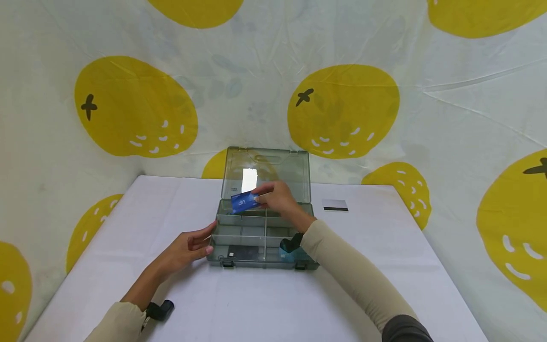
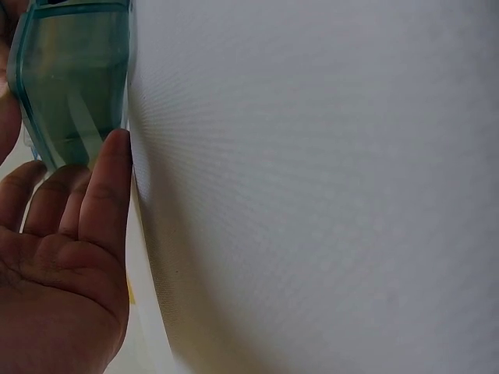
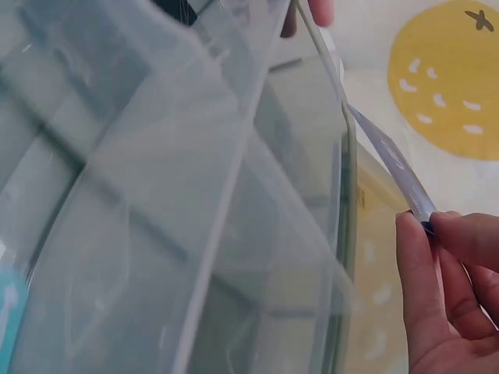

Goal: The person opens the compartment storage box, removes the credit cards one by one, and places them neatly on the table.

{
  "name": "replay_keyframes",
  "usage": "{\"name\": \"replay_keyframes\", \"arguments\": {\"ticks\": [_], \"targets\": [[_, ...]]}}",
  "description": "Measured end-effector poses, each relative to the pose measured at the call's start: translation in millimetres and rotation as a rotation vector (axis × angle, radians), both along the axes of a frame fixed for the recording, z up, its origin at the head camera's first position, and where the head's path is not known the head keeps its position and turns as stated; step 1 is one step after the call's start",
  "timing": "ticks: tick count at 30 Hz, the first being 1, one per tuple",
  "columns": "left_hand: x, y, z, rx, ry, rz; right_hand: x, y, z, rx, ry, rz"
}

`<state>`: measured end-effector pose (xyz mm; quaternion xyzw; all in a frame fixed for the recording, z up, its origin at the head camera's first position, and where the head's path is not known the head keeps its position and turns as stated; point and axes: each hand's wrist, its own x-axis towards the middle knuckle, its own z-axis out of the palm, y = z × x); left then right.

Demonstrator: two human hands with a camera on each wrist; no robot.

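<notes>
Between the thumb and fingers of my right hand (image 1: 277, 197) is a blue VIP card (image 1: 245, 202). It hovers over the back row of a clear grey-green plastic compartment box (image 1: 239, 231), and the right wrist view shows this card (image 3: 396, 164) nearly edge-on. My left hand (image 1: 188, 247) rests against the box's left side, its fingertips and thumb near the front corner; the left wrist view shows its fingers (image 2: 107, 187) stretched along the box wall. A dark card (image 1: 245, 252) lies in the front left compartment, and a light blue card (image 1: 287, 255) in the front right one.
The box's hinged lid (image 1: 282, 175) stands raised at the back. Right of the box, a silver card with a black stripe (image 1: 335, 205) lies on the white table (image 1: 363, 294). Behind hangs a cloth (image 1: 256, 95) printed with yellow fruit.
</notes>
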<state>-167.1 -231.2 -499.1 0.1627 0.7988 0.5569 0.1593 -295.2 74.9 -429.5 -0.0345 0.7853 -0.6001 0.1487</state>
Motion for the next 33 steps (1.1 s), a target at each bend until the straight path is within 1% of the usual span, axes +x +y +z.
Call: {"name": "replay_keyframes", "arguments": {"ticks": [4, 8, 14, 19, 26, 33], "targets": [[0.8, -0.4, 0.8, -0.001, 0.019, -0.01, -0.1, 17, 3.8, -0.005, 0.01, -0.002], [0.5, -1.2, 0.0, 0.004, 0.023, -0.017, -0.7, 35, 5.7, -0.007, 0.017, -0.003], [0.6, -1.1, 0.0, 0.014, 0.032, -0.026, 0.5, 67, 9.1, -0.007, 0.005, -0.027], [0.5, -1.2, 0.6, 0.006, 0.014, -0.01, 1.9, 95, 10.9, 0.006, 0.018, -0.043], [-0.3, -1.4, -0.8, 0.011, 0.013, -0.013, 3.1, 133, 7.3, 0.041, 0.031, -0.086], [-0.5, -1.0, -2.4, 0.005, 0.02, -0.021, 6.0, 162, 2.1, 0.012, 0.023, -0.151]]}}
